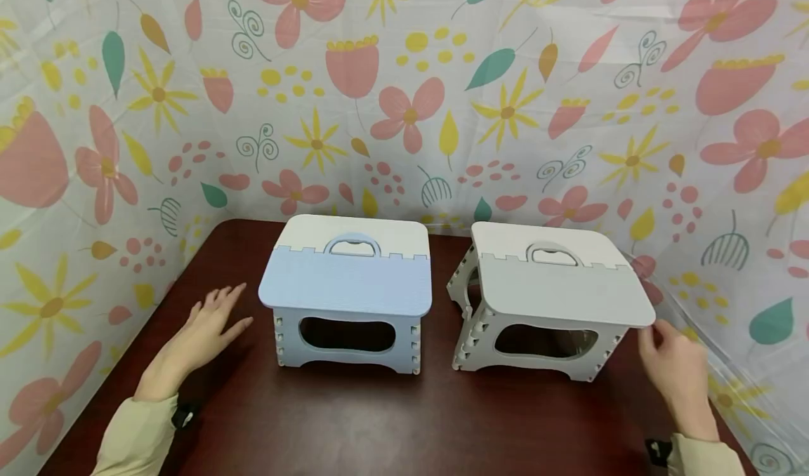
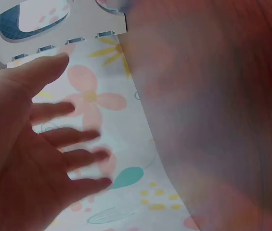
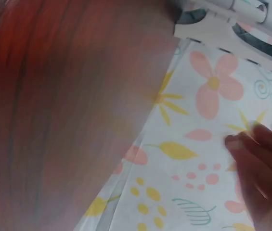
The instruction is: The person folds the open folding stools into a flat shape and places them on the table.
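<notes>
A folding step stool [image 1: 347, 283] with a blue and white top stands unfolded on the table, its carry handle lying in the top. To its right stands a second folding step stool [image 1: 562, 292], grey and white, turned slightly, with one side leg panel angled outward. My left hand [image 1: 204, 334] hovers left of the blue stool, fingers spread and thumb apart, holding nothing. By the front right corner of the grey stool is my right hand [image 1: 676, 364], its fingers loosely bent. In the right wrist view, that hand [image 3: 263, 166] has nothing in it and the stool's leg panel [image 3: 213, 36] is apart from it.
Both stools rest on a dark red-brown table [image 1: 404, 420]. A flower-printed curtain [image 1: 404, 111] surrounds the back and both sides, close to the table's edges. A narrow gap separates the two stools.
</notes>
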A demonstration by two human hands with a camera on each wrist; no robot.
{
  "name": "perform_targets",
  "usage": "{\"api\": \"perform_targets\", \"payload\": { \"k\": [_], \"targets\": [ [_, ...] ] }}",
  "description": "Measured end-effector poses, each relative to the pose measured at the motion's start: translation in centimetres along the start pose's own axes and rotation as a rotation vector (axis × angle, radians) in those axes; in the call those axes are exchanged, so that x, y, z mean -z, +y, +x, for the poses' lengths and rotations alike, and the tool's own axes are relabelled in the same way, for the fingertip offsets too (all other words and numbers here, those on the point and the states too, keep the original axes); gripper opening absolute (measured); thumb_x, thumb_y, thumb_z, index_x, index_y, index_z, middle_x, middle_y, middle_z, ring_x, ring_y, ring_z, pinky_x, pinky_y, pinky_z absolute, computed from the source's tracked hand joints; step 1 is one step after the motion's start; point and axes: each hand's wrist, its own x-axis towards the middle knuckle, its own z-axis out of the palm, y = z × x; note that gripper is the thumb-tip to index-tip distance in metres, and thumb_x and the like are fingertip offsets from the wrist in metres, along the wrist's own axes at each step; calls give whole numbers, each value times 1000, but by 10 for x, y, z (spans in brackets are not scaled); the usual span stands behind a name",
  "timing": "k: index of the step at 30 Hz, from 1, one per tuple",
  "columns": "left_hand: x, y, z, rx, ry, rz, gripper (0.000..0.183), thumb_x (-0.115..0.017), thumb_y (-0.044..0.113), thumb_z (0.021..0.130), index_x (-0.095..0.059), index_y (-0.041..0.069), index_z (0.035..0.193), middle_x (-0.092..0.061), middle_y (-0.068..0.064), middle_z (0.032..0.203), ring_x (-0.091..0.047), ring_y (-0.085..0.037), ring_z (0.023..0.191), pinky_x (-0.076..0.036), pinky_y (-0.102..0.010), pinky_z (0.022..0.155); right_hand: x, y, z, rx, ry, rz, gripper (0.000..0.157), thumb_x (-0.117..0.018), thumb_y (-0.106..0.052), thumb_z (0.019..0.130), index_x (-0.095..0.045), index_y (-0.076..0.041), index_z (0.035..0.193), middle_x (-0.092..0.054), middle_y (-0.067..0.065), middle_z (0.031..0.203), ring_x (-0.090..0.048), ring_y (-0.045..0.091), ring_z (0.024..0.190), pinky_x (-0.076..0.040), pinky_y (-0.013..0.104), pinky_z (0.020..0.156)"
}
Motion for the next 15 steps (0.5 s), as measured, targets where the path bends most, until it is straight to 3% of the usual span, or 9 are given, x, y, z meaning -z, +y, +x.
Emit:
{"api": "perform_targets", "payload": {
  "k": [2,3,6,8,11,15],
  "targets": [
    [1,3,1,-28,14,19,49,-55,24,92,-43,-3,131,-48,-30,127,-46,-43,117,-36,-58,93,3,-4,2,-26,177,34,30,-52,-16,86,-49,-5,58,-43,9,45,-24,-6,41,-18,25,39],
    [1,5,2,-39,20,31,41,-55,20,91,-50,-3,124,-56,-26,120,-55,-38,109,-42,-54,88,4,-6,2,-38,232,47,33,-51,-17,86,-47,-6,55,-41,7,44,-19,-10,42,-17,23,40],
    [0,9,4,-44,12,47,23,-55,17,91,-62,-1,103,-67,-16,95,-65,-25,81,-51,-42,69,6,-12,1,-61,327,74,40,-50,-18,85,-39,-10,47,-33,0,42,-12,-14,43,-14,21,41],
    [0,11,4,-43,12,52,17,-55,17,91,-64,2,92,-66,-9,79,-59,-16,66,-48,-34,59,6,-15,2,-59,349,90,42,-49,-16,84,-34,-12,45,-29,-2,42,-12,-12,44,-13,20,42],
    [-2,12,4,-36,25,55,20,-55,17,91,-58,8,73,-51,1,58,-42,-7,50,-36,-24,49,3,-18,2,-58,375,116,44,-50,-12,82,-31,-14,42,-26,-4,41,-12,-12,44,-11,18,43],
    [-4,16,2,-49,72,72,35,-53,18,92,-44,15,58,-30,5,49,-27,-5,43,-26,-20,43,0,-21,1,-86,424,168,46,-51,-8,81,-28,-12,41,-23,-4,40,-13,-9,43,-9,18,44]
  ]
}}
